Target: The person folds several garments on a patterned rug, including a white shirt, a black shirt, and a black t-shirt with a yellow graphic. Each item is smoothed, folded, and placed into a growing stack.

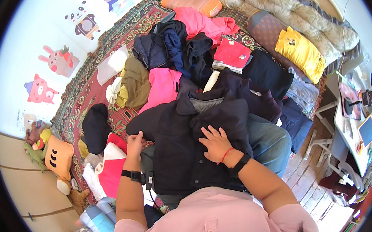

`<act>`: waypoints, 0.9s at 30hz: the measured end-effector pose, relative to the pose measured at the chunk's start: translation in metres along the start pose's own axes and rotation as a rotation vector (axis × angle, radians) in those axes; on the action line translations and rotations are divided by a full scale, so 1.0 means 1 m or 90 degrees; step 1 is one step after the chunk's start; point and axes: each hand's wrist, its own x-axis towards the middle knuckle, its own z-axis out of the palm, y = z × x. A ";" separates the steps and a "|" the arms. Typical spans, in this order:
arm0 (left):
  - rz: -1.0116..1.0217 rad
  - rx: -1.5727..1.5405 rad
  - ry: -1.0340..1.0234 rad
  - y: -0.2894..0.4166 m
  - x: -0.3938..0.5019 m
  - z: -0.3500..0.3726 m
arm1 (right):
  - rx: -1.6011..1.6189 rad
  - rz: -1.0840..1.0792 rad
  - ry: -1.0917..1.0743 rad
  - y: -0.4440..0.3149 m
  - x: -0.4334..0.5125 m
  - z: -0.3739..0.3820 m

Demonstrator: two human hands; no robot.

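Across my lap lies a black buttoned jacket (pixel 177 147), its collar (pixel 206 104) away from me and a grey lining showing at the neck. One sleeve is folded over the jacket's front on the right. My right hand (pixel 216 144) rests flat on that folded sleeve, fingers spread. At the left, my left hand (pixel 135 144) pinches the cuff end of the other sleeve (pixel 143 122), which sticks out sideways. Under the jacket, a jeans-clad knee (pixel 268 144) shows on the right.
Beyond the jacket lie a pink garment (pixel 164 85), an olive garment (pixel 136 82), a dark sweater (pixel 258 96) and a folded red stack (pixel 232 53) on a patterned carpet (pixel 94 90). A red-and-white garment (pixel 112 172) is at left. A white desk (pixel 350 127) stands right.
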 end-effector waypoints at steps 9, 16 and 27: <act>-0.080 -0.150 -0.114 0.010 0.011 0.006 | -0.030 0.007 0.009 0.003 -0.001 0.009; -0.073 -0.420 -0.178 -0.007 0.015 -0.015 | -0.020 0.017 -0.025 0.002 -0.002 0.006; 0.784 0.316 -0.128 0.071 -0.116 0.061 | -0.008 0.018 -0.040 0.002 -0.001 0.009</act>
